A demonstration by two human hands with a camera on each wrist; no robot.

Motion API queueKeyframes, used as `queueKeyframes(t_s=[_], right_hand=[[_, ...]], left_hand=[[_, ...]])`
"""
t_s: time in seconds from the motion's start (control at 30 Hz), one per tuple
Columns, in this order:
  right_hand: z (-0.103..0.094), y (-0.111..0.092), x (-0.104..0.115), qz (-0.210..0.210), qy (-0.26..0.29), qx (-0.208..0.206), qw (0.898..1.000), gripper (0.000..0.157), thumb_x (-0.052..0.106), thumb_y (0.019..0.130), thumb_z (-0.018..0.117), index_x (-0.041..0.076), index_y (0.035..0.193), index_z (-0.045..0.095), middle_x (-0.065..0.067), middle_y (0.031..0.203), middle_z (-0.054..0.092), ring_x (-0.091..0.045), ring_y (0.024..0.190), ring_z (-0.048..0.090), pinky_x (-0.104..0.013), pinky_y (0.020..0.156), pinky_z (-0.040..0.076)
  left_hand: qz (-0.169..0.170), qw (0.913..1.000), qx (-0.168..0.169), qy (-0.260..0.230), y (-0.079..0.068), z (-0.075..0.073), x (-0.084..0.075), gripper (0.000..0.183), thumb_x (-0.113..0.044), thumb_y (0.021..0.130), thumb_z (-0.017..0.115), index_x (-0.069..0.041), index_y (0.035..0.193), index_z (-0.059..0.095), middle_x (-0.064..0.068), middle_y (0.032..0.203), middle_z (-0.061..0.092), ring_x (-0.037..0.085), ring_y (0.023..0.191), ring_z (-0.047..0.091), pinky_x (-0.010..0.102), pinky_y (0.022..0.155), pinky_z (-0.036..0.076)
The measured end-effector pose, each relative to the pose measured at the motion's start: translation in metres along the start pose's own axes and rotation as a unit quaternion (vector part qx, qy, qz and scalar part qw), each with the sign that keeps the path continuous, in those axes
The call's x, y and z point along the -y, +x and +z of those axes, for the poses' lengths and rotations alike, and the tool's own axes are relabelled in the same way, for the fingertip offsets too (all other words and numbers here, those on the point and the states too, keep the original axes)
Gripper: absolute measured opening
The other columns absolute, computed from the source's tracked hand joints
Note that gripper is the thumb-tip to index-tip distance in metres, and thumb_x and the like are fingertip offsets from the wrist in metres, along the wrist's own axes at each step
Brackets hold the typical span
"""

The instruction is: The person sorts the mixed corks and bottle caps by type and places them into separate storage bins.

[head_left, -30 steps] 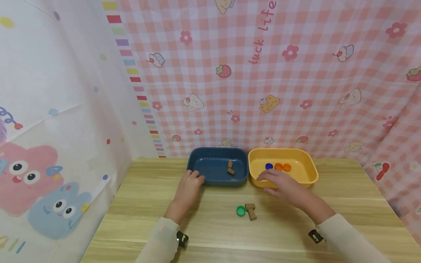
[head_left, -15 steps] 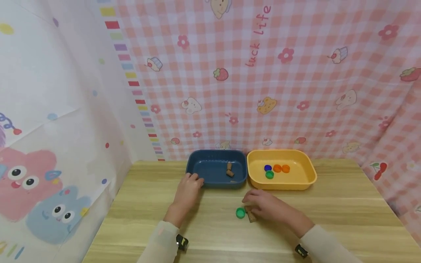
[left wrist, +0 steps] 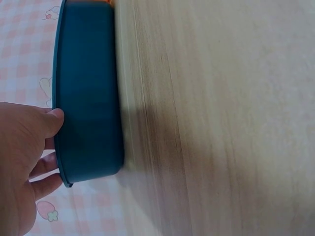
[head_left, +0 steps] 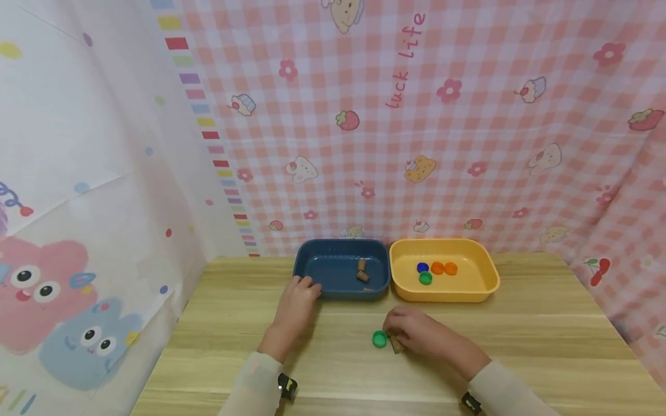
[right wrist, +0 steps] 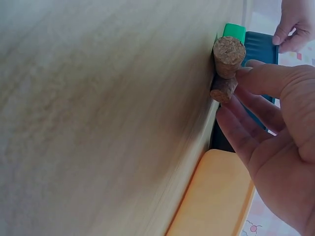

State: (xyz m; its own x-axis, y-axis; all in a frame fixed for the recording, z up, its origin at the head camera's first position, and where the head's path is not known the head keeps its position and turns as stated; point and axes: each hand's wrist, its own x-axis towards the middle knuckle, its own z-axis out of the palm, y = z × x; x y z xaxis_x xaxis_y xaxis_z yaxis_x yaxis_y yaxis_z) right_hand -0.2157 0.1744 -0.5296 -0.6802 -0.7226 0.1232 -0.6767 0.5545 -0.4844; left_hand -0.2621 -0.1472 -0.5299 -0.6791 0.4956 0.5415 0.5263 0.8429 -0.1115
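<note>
Two brown corks lie against each other on the table; one cork (head_left: 397,345) shows below my right hand (head_left: 421,332). In the right wrist view, thumb and fingers close around the smaller cork (right wrist: 224,90), with the thumb tip right at the larger cork (right wrist: 229,51). Just left of them sits a green bottle cap (head_left: 380,339). My left hand (head_left: 296,303) grips the near-left rim of the dark blue tray (left wrist: 88,88), thumb outside and fingers over the edge. Several cork pieces (head_left: 362,275) lie inside that tray.
A yellow tray (head_left: 442,296) stands right beside the blue one. It holds a blue cap (head_left: 422,267), a green cap (head_left: 425,278) and two orange caps (head_left: 437,268). Behind both trays hangs a pink checked cloth (head_left: 312,133).
My right hand has come from the yellow tray down to the corks on the table. A green cap now lies in the yellow tray. The left hand stays on the blue tray.
</note>
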Motion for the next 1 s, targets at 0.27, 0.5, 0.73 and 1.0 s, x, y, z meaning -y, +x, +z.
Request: queueKeyframes(t_s=[0.27, 0.5, 0.73, 1.0], right_hand=[[0.001, -0.001, 0.001, -0.001, 0.000, 0.003, 1.000, 0.024, -0.005, 0.093, 0.066, 0.015, 0.102, 0.074, 0.005, 0.105, 0.067, -0.007, 0.098, 0.060, -0.029, 0.088, 0.057], [0.002, 0.000, -0.001, 0.000, -0.008, 0.002, 1.000, 0.024, -0.004, 0.094, 0.066, 0.015, 0.105, 0.074, 0.005, 0.106, 0.067, -0.007, 0.097, 0.061, -0.030, 0.088, 0.057], [0.005, 0.003, -0.003, -0.013, -0.031, -0.016, 0.999, 0.024, -0.007, 0.091, 0.067, 0.012, 0.104, 0.074, 0.002, 0.103, 0.068, -0.012, 0.094, 0.064, -0.030, 0.086, 0.058], [0.005, 0.010, -0.003, 0.004, -0.038, -0.016, 0.999, 0.022, -0.005, 0.092, 0.066, 0.015, 0.096, 0.075, 0.003, 0.094, 0.067, -0.004, 0.085, 0.059, -0.026, 0.079, 0.056]], left_hand=[[-0.002, 1.0000, 0.006, -0.004, -0.002, 0.000, -0.001, 0.005, -0.007, 0.086, 0.078, -0.012, 0.087, 0.078, 0.006, 0.081, 0.065, 0.023, 0.069, 0.050, 0.034, 0.066, 0.044], [-0.010, 0.9999, 0.012, -0.005, -0.001, -0.003, -0.002, 0.004, -0.008, 0.087, 0.078, -0.011, 0.089, 0.079, 0.007, 0.083, 0.066, 0.025, 0.071, 0.051, 0.035, 0.067, 0.046], [-0.011, 0.9997, 0.023, -0.001, 0.001, -0.003, -0.002, 0.006, -0.008, 0.088, 0.078, -0.012, 0.092, 0.080, 0.005, 0.084, 0.067, 0.023, 0.072, 0.051, 0.034, 0.069, 0.046], [-0.009, 0.9998, 0.018, -0.002, 0.000, -0.004, -0.001, 0.006, -0.007, 0.087, 0.078, -0.012, 0.091, 0.080, 0.006, 0.083, 0.066, 0.023, 0.071, 0.051, 0.034, 0.068, 0.045]])
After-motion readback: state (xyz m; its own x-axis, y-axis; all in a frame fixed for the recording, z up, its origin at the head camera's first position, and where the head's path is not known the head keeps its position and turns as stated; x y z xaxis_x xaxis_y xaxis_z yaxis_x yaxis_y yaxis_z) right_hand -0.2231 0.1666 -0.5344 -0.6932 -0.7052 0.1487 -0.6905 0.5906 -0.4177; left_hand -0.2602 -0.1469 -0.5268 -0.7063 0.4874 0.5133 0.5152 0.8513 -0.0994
